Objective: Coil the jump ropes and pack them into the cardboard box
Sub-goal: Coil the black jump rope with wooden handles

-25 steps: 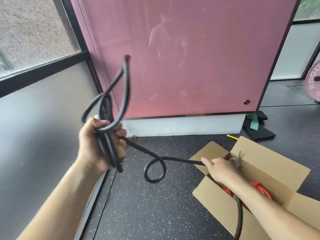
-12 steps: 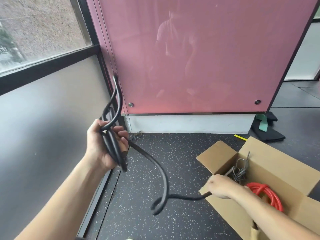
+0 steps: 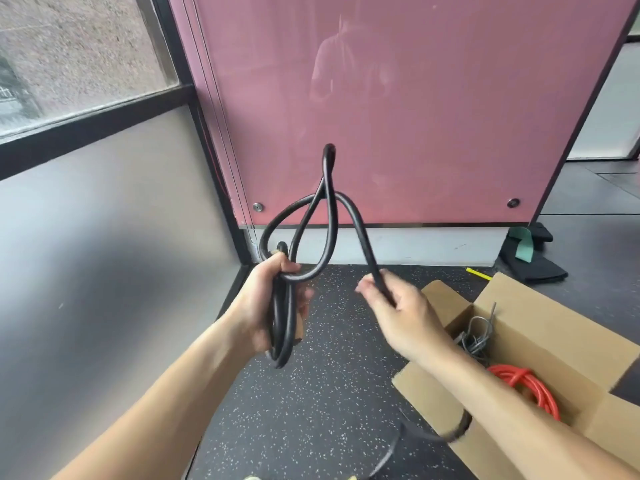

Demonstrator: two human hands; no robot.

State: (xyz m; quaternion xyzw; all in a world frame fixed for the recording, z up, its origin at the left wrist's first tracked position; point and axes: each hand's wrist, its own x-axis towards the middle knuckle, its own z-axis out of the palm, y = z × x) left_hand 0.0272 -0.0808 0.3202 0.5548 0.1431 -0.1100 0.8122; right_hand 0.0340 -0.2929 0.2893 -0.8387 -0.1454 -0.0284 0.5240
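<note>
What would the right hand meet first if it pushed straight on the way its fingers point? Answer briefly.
Probably the coil of black rope gripped in the left hand: the right hand points left towards it. Depth is unclear, so it could miss.

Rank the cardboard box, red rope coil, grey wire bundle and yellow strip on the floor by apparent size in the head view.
1. cardboard box
2. red rope coil, though partly hidden
3. grey wire bundle
4. yellow strip, which lies farther off, so may look smaller than it is
</note>
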